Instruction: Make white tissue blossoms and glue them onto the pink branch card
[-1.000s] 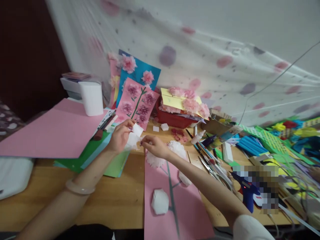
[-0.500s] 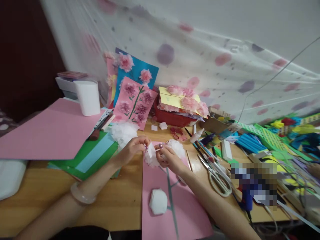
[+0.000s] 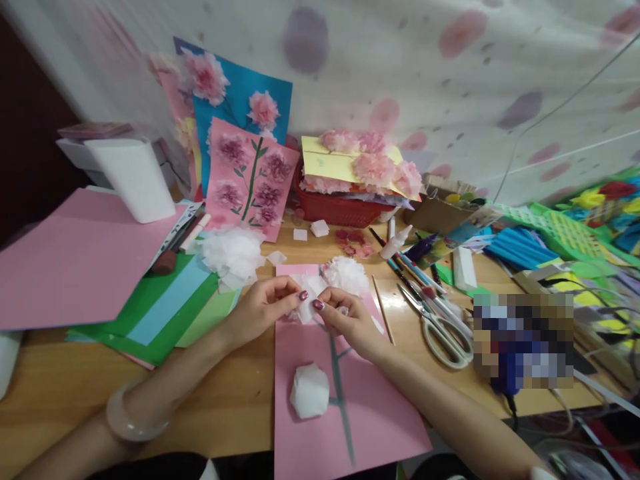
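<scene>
Between both hands, over the upper part of a pink sheet (image 3: 370, 427), is a small piece of white tissue paper (image 3: 309, 305). My left hand (image 3: 265, 307) pinches its left side between thumb and finger. From the right, my right hand (image 3: 350, 320) pinches it too, thumb against forefinger. A green stem (image 3: 336, 373) is painted on the pink sheet. Beside the stem lies a white wad of paper (image 3: 310, 392). Just behind my right hand sits a fluffy white paper flower (image 3: 346, 275). A pile of white tissue petals (image 3: 233, 253) lies beyond my left hand.
Scissors (image 3: 443, 330), a thin stick (image 3: 383, 310) and a glue bottle (image 3: 396, 243) lie to the right. A red basket (image 3: 340, 209) with pink paper flowers stands behind. Green sheets (image 3: 115, 327) and a large pink board (image 3: 75, 260) are at left.
The view has tilted down and come closer. My hands have drawn together, with both thumbs now meeting at the white tissue paper.
</scene>
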Motion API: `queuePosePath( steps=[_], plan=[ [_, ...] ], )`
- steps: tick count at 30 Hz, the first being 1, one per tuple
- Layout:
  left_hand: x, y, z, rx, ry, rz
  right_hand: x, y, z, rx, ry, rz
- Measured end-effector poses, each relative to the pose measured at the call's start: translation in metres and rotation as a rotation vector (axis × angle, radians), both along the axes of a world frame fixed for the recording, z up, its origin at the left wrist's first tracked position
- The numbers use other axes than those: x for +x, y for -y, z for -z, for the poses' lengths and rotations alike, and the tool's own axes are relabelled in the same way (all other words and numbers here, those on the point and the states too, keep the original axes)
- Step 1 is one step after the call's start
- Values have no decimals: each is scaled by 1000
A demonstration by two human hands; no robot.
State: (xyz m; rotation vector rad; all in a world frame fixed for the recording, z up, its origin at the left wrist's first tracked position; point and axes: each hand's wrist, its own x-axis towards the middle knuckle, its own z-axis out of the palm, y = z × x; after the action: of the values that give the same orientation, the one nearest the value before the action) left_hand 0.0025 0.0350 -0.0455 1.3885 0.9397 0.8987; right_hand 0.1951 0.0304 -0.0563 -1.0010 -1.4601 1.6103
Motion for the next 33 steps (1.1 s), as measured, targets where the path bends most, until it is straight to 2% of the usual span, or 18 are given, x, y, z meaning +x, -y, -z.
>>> queuePosePath(
  steps=[2,4,6,8,10,12,16,20,25,33],
  plan=[
    [2,1,2,5,-33,-4,2,1,4,-6,-3,2],
    [2,3,3,84,-100,-104,3,1,7,-21,-16,8],
    [3,6,1,296,-202,-284,3,2,9,-41,-13,41],
    [5,11,-2,579,-301,-385,2,3,11,-67,5,81],
    [8,15,-5,784,-372,-335,1,5,13,-112,0,99],
    [11,18,-5,866,-412,-260,1,6,13,-158,-57,85],
    [15,19,1,831,-437,-241,2,7,13,-213,-211,13],
    [13,17,3,769,-408,-274,2,8,13,-198,-268,-12],
    [10,18,5,696,-377,-288,2,11,9,-123,-196,14],
    [10,18,7,771,-398,-257,4,14,7,-68,-91,24]
  ],
)
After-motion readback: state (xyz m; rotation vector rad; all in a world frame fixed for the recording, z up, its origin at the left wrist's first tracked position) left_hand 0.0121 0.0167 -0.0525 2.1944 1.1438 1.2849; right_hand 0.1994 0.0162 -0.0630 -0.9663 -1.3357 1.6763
